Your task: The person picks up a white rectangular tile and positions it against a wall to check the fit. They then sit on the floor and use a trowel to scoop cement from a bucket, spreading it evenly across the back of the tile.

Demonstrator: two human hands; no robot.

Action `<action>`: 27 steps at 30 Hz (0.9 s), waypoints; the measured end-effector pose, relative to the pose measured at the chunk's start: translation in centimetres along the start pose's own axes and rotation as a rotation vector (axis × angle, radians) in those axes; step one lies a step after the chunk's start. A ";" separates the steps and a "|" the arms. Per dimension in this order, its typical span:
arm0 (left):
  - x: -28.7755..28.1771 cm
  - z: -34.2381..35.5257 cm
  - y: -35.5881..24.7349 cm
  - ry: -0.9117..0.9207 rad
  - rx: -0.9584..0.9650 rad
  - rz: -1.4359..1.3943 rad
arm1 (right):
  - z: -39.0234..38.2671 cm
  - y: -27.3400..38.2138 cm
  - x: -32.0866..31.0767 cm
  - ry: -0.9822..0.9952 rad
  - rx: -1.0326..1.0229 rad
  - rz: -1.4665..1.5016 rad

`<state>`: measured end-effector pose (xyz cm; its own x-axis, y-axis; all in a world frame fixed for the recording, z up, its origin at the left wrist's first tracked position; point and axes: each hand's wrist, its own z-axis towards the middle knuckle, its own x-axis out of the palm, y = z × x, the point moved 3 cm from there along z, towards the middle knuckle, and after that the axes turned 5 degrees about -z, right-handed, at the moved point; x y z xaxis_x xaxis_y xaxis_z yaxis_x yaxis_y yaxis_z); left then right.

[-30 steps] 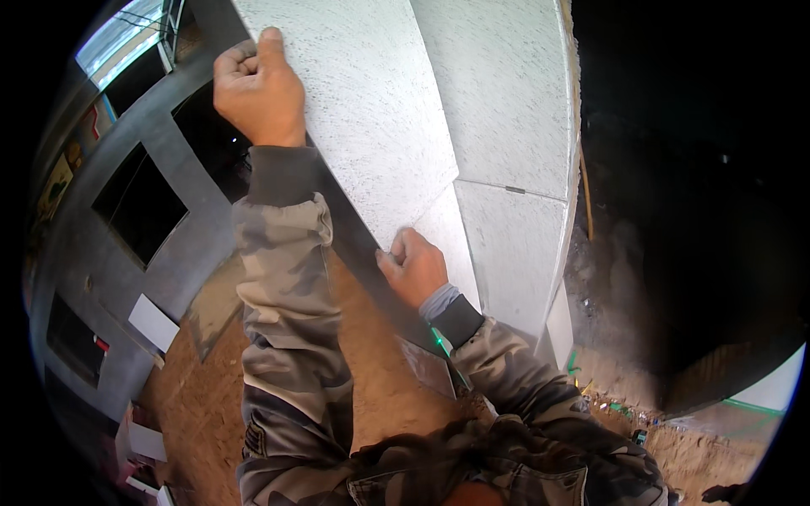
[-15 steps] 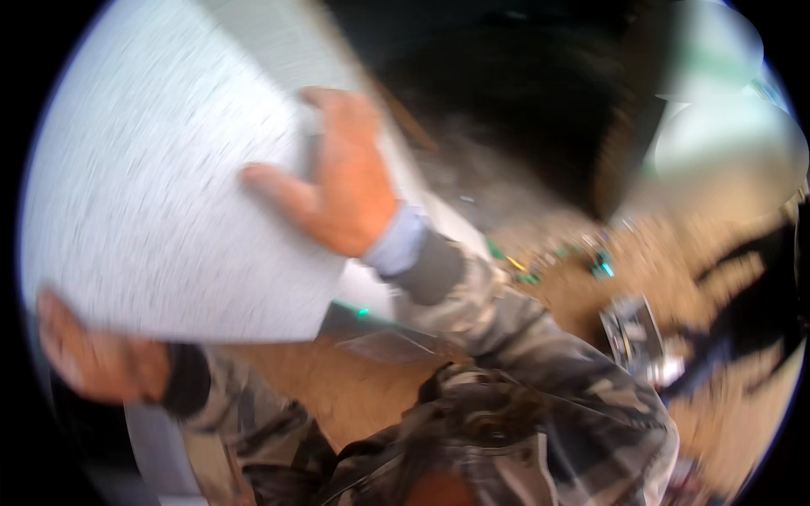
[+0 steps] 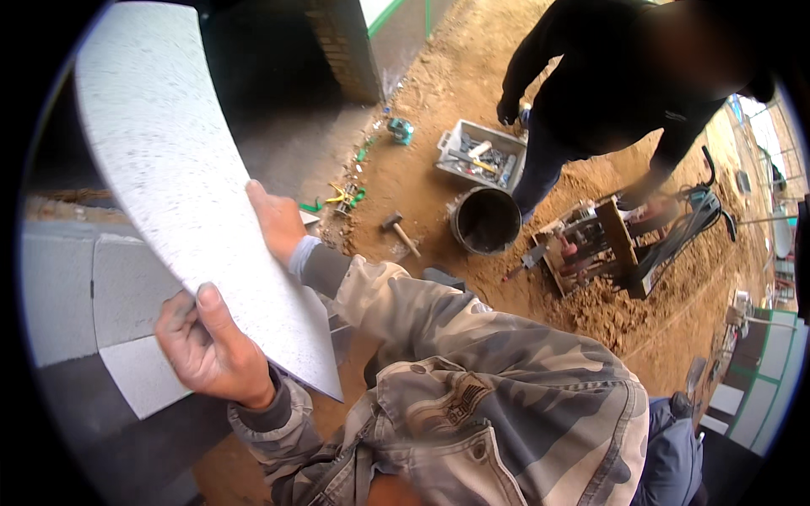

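White and finely flecked with grey, a long, thin, flat panel (image 3: 181, 160) stood aslant between a worker's two bare hands in the head view, its upper end reaching far beyond them and its lower corner pointing back toward the camouflage-patterned jacket (image 3: 540, 371). The left hand (image 3: 215, 350) was closed on the panel's left edge, thumb tip against it and fingers curled. The right hand (image 3: 281, 221) clasped the opposite edge, higher up, with some fingers out of sight behind the panel. Pale speckled slabs (image 3: 59, 287) showed to the left of the left hand.

To the right of the right hand, on brown sandy soil (image 3: 430, 202), lay a wooden-handled hammer (image 3: 407, 240). Beyond the same hand, farther up, sat a teal power tool (image 3: 401, 130), a light grey plastic crate (image 3: 456, 172) filled with tools and, just beside the crate, a round black bucket (image 3: 487, 250). Well to the right of both hands, a co-worker in a black top (image 3: 599, 84) bent over a machine with dark cables (image 3: 624, 244).
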<state>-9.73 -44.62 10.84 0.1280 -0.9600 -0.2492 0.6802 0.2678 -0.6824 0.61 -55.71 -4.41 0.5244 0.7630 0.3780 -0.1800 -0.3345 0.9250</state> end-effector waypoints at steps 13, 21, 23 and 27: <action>3.0 -31.1 18.5 0.049 -1.905 -0.777 | 1.8 -19.6 -14.9 0.557 0.256 1.209; 8.8 -30.8 18.3 -0.294 -1.977 -1.044 | 4.9 -20.6 -20.2 0.802 0.082 1.576; 10.2 -30.7 20.7 -0.113 -1.823 -1.061 | 5.8 -22.3 -22.2 0.446 0.206 1.352; 12.3 -30.4 27.9 0.007 -1.816 -0.875 | 4.5 -25.8 -28.6 -0.028 0.680 1.052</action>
<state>-11.13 -46.44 -32.14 0.2257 -0.8530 0.4705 -0.8317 -0.4202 -0.3629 -5.96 -71.42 -39.28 0.4063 -0.0558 0.9120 -0.0609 -0.9976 -0.0339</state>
